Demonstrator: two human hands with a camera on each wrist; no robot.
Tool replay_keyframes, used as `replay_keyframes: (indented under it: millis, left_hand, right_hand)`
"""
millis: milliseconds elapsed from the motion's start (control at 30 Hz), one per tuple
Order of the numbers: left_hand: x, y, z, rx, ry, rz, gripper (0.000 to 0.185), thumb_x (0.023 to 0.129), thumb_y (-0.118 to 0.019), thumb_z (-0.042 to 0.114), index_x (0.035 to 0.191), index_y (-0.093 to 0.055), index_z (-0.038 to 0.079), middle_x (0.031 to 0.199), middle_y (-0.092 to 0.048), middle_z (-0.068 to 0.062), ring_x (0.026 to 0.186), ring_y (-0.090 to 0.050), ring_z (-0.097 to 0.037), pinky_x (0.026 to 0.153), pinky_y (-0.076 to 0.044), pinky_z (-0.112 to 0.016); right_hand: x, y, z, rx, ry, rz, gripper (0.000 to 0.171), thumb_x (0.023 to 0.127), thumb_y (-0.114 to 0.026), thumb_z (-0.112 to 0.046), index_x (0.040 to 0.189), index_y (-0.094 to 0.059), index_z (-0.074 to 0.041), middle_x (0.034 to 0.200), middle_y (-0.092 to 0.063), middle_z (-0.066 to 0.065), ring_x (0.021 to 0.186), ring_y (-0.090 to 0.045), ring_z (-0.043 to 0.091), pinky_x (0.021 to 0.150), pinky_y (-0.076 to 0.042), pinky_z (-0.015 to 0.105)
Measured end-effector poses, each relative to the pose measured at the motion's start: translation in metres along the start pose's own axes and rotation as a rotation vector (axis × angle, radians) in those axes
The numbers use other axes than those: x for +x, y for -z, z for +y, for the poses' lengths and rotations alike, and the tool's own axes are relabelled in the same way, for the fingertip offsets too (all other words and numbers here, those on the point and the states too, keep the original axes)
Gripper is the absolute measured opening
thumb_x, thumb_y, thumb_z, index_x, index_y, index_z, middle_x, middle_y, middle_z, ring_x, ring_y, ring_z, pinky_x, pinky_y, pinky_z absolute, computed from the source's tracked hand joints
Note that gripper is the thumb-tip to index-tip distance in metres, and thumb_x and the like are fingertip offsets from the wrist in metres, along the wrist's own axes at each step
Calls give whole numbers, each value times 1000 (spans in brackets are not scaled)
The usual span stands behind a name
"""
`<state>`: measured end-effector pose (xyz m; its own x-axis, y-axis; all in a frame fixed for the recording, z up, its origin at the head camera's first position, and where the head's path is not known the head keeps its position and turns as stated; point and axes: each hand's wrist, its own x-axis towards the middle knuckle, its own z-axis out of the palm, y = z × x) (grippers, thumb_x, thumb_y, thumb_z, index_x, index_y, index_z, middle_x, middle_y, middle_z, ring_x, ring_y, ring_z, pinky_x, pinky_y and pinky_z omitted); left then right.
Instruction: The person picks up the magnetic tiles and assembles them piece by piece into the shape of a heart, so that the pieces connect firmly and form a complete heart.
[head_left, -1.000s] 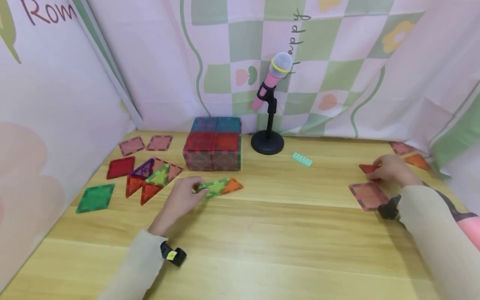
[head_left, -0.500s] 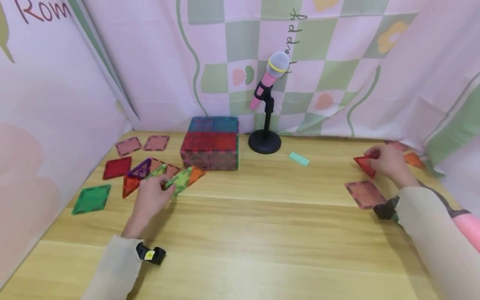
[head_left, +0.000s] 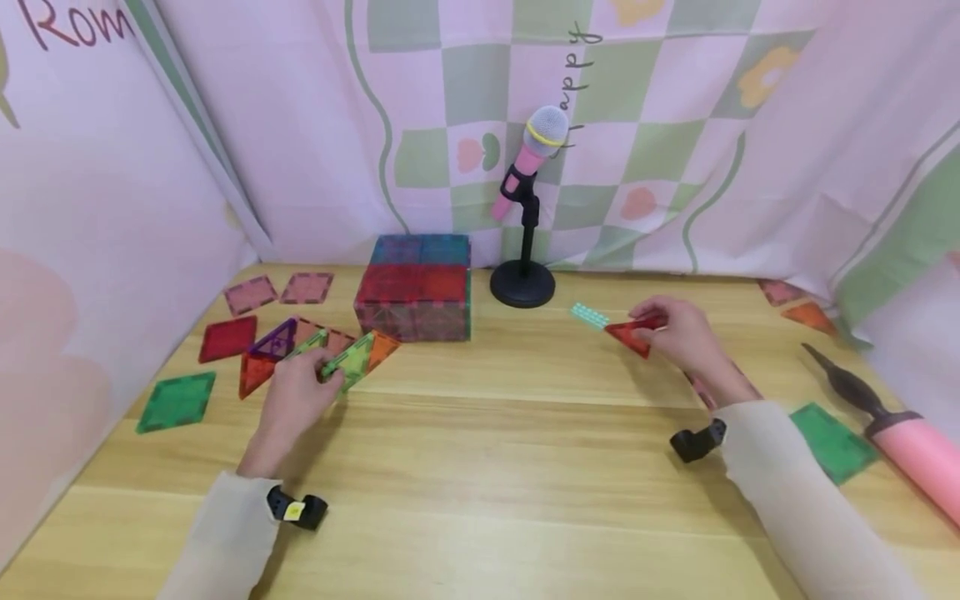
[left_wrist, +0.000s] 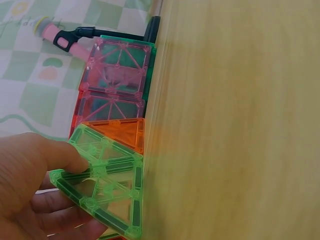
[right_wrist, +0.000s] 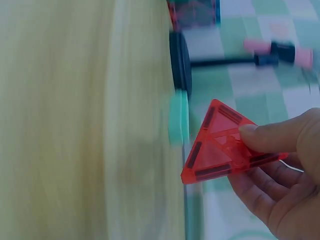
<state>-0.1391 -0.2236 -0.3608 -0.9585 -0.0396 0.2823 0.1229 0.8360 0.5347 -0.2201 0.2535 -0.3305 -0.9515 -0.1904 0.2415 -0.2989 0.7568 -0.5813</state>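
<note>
Both hands (head_left: 295, 395) (head_left: 681, 335) in pinch grips, well apart

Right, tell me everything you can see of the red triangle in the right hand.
The red triangle is a translucent, plastic-looking tile with dark strips along its edges and thin ribs inside. The right-hand grip pinches it, thumb on one face, fingers behind. It looks tilted and appears to be off the table, near the turquoise block, which it does not touch in the right wrist view.
</note>
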Motion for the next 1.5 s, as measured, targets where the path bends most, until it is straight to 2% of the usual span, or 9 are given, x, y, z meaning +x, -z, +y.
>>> replay_keyframes:
  millis: [100, 200, 400, 600, 800, 967, 1100, 1367, 1500]
  left_hand:
    - [0, -1, 0, -1, -8, 1, 16, 86, -63, 10, 96, -66, -2, 69, -62, -10, 52, -45, -14, 47, -37, -26]
    - [0, 0, 1, -5, -14, 5, 15, 85, -63, 9, 95, -66, -2, 68, -61, -10, 52, -45, -14, 48, -37, -26]
    - [-1, 1, 1, -1, -16, 1, 16, 85, -63, 9, 95, -66, -3, 70, -63, -11, 53, -47, -16, 49, -38, -27]
    - [0, 2, 4, 9, -5, -2, 17, 86, -63, 12, 96, -66, -1, 80, -67, -16, 59, -56, -19, 53, -46, -30]
    - [2, 4, 12, 54, -30, 28, 16, 87, -63, 13, 95, -66, 1, 84, -68, -16, 65, -60, -24, 57, -48, -38]
    - [2, 5, 23, 109, -64, 78, 27, 87, -62, 16, 106, -62, -2, 102, -63, -21, 81, -61, -36, 63, -49, -49]
    - [5, 6, 33, 124, -93, 133, 31, 86, -62, 15, 111, -60, -3, 110, -58, -23, 93, -57, -39, 67, -48, -52]
    - [9, -5, 59, 174, -240, 184, 29, 82, -69, 12, 104, -63, -5, 98, -62, -23, 85, -59, -37, 73, -48, -50]
    - [12, -16, 78, 130, -262, 123, 31, 82, -69, 14, 107, -63, -3, 100, -63, -20, 82, -60, -35, 71, -49, -48]
  right_hand:
    - [-1, -13, -15, 11, 7, -41, 21, 81, -71, -1, 101, -65, 4, 94, -68, 24, 82, -65, 27, 59, -47, 19]
    - [0, -24, -28, 6, 38, -71, 20, 81, -71, -2, 99, -66, 4, 91, -69, 21, 84, -65, 33, 62, -49, 24]
    - [1, -44, -49, 17, 103, -126, 18, 79, -72, -1, 96, -68, 2, 86, -70, 16, 80, -65, 27, 71, -49, 31]
    - [2, -60, -61, 13, 147, -158, 17, 76, -72, 1, 92, -69, 0, 84, -71, 12, 78, -64, 23, 73, -51, 35]
    - [2, -69, -70, 40, 179, -194, 17, 74, -72, 5, 90, -68, 0, 83, -70, 11, 77, -65, 23, 73, -54, 38]
    - [1, -72, -72, 49, 164, -210, 18, 74, -72, 5, 90, -67, -2, 85, -70, 11, 77, -65, 22, 71, -54, 36]
    - [0, -75, -76, 47, 157, -204, 18, 75, -73, 4, 90, -67, -3, 86, -70, 11, 77, -66, 21, 71, -54, 35]
    - [-1, -81, -82, 68, 92, -216, 16, 74, -76, 0, 87, -67, -6, 85, -71, 9, 77, -65, 19, 68, -53, 30]
    - [-1, -82, -85, 75, 74, -216, 15, 75, -77, -2, 86, -68, -7, 86, -71, 9, 78, -65, 18, 70, -53, 32]
